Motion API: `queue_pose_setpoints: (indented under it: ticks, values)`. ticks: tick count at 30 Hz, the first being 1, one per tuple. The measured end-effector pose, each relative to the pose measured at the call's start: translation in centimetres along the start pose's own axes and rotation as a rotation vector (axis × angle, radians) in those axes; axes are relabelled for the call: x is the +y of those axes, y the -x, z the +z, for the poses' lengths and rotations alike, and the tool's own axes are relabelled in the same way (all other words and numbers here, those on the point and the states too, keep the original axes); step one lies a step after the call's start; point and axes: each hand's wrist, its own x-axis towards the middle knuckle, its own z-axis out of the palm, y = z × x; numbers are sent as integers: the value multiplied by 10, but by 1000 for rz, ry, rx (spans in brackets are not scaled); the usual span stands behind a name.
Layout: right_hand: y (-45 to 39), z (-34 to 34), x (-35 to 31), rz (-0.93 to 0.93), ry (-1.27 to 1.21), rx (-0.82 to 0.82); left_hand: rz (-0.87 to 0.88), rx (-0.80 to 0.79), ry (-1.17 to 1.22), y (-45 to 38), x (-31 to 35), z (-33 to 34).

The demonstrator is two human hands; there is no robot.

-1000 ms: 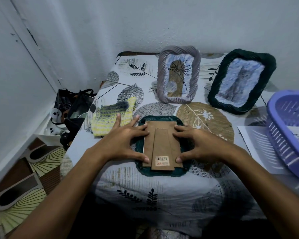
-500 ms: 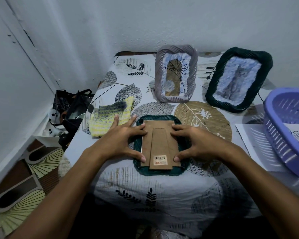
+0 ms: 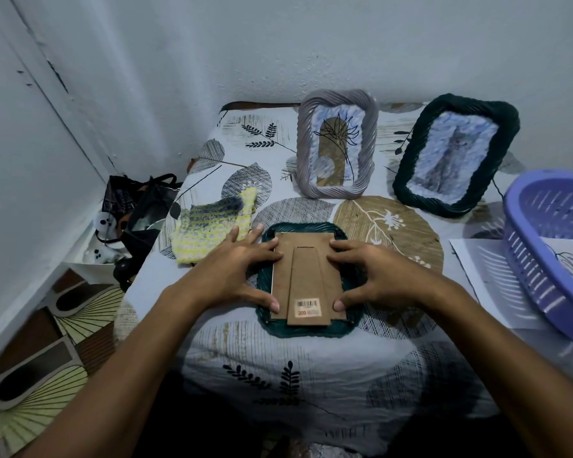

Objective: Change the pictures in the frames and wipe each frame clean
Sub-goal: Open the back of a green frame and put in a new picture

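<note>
On the face-down green frame's [image 3: 306, 330] cardboard backing [image 3: 306, 269], both hands (fingers spread) flat: left [image 3: 237, 264], right [image 3: 376, 276].

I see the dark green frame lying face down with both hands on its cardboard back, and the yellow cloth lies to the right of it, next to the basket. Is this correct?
Not quite. The head view shows the yellow cloth to the left of the dark green frame, beside the left hand, away from the basket. The rest holds: the frame lies face down, with the right hand also on its cardboard back.

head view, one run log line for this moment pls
step: backing board on face-down green frame | left hand: pressing board | right hand: pressing board | cloth: untouched
</note>
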Motion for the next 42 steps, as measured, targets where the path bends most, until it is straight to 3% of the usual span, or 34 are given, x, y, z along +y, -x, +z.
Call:
queue_pose_setpoints:
  ticks: [6,9,12,14,16,22,32,42]
  values:
    - [0,1,2,-8,-8,-5,32,19,16,0,0,-1]
    - [2,-5,0,15,-110,7,39,119,134,0,1,-8]
    - [-5,-15,4,22,-281,223,5,352,189,-6,-1,-20]
    - [-17,-21,10,33,-311,381,-31,409,136,-15,-3,-24]
    - [-31,-25,14,48,-288,418,-44,372,86,-27,-5,-24]
    - [-62,-21,27,63,-224,285,-39,237,-7,-58,-18,-21]
    - [-65,-31,36,27,-254,176,-38,199,-14,-63,-27,-26]
    - [-65,-33,36,88,-372,177,-49,194,95,-64,-27,-27]
